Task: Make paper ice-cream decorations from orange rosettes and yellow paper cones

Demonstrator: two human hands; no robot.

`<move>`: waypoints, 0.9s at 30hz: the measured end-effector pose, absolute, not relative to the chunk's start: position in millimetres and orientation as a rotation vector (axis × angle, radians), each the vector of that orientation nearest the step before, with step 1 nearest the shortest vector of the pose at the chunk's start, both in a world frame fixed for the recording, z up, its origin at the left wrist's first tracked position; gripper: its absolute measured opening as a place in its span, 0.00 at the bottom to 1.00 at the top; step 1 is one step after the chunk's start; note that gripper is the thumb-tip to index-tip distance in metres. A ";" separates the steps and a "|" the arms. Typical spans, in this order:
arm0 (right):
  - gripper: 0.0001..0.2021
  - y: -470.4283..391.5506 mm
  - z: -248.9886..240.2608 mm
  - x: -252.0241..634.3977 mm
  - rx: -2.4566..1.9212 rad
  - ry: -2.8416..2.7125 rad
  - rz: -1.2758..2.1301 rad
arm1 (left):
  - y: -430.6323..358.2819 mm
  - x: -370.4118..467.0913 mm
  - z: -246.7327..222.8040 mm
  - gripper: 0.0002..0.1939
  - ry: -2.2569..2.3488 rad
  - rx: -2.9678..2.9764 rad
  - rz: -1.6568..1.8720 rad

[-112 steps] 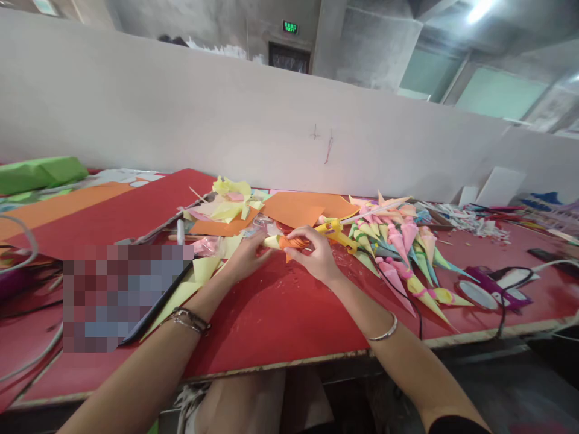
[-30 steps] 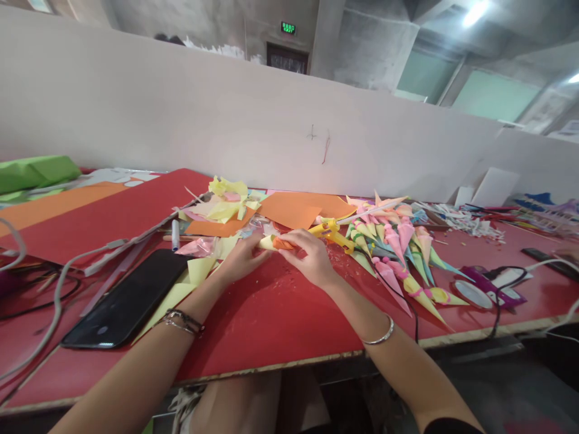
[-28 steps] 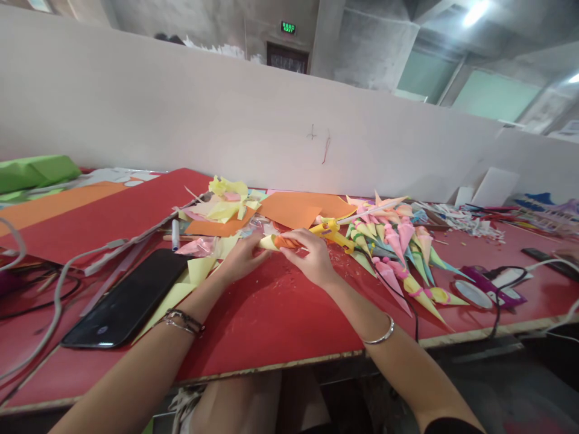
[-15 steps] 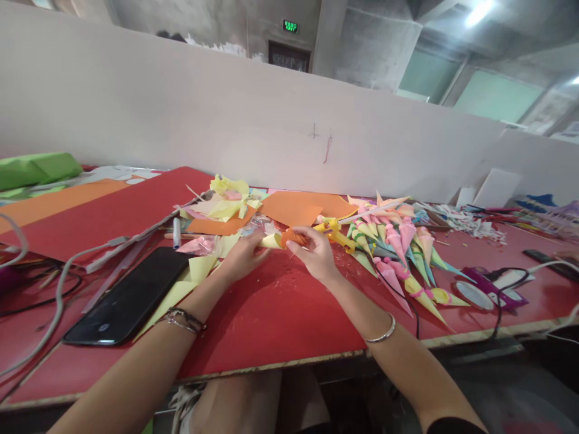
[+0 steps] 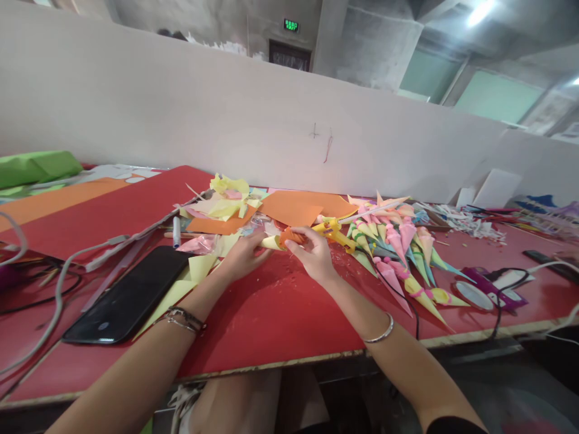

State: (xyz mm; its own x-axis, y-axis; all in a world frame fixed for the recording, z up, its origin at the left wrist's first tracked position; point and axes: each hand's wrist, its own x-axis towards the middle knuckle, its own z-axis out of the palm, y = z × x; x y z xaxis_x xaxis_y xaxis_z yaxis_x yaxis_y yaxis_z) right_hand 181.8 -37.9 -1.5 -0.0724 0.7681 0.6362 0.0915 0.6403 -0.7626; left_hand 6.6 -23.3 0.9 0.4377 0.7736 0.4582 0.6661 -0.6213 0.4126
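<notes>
Over the middle of the red table my left hand (image 5: 245,256) is closed on a pale yellow paper cone (image 5: 271,243), whose wide end points right. My right hand (image 5: 315,252) pinches an orange crumpled paper piece (image 5: 292,237) against that wide end. Just beyond my right hand lies a yellow glue gun (image 5: 335,232). To its right is a pile of finished-looking paper cones (image 5: 400,235) in pink, yellow, green and blue, several with pink trim round the top. The inside of the held cone is hidden.
A black phone (image 5: 131,295) lies at left on yellow paper, near a marker (image 5: 176,232). Orange sheets (image 5: 294,208) and scraps are behind my hands. A tape roll (image 5: 474,295), a purple box (image 5: 509,292) and black cables are at right. A white partition (image 5: 253,120) stands behind.
Almost nothing differs. Both hands stay in place around the cone, and the orange piece is turned very slightly at the cone's wide end.
</notes>
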 end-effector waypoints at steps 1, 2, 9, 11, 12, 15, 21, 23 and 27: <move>0.10 -38.1 -0.8 181.7 -0.728 -1.572 0.636 | -23.3 6.7 0.9 0.09 1.278 2.519 0.933; 0.09 -38.5 0.0 181.5 -0.722 -1.574 0.620 | -23.1 6.6 0.6 0.09 1.282 2.523 0.925; 0.08 -41.5 2.1 179.3 -0.668 -1.537 0.627 | -20.3 5.6 -3.3 0.10 1.248 2.526 0.872; 0.08 -41.0 1.1 179.6 -0.678 -1.538 0.634 | -20.2 5.3 -3.4 0.10 1.246 2.524 0.868; 0.08 -40.6 0.6 179.8 -0.687 -1.541 0.630 | -20.4 5.3 -3.2 0.10 1.246 2.521 0.868; 0.07 -40.3 0.3 181.0 -0.718 -1.563 0.595 | -21.0 5.3 -2.2 0.11 1.245 2.515 0.868; 0.05 -45.2 8.2 184.7 -0.680 -1.724 0.404 | -23.1 6.2 0.7 0.10 1.229 2.521 0.876; 0.04 -46.8 11.2 186.1 -0.645 -1.799 0.334 | -24.2 6.5 2.2 0.11 1.219 2.508 0.892; 0.04 -47.3 12.5 187.7 -0.581 -1.909 0.240 | -26.0 6.8 4.5 0.11 1.211 2.473 0.897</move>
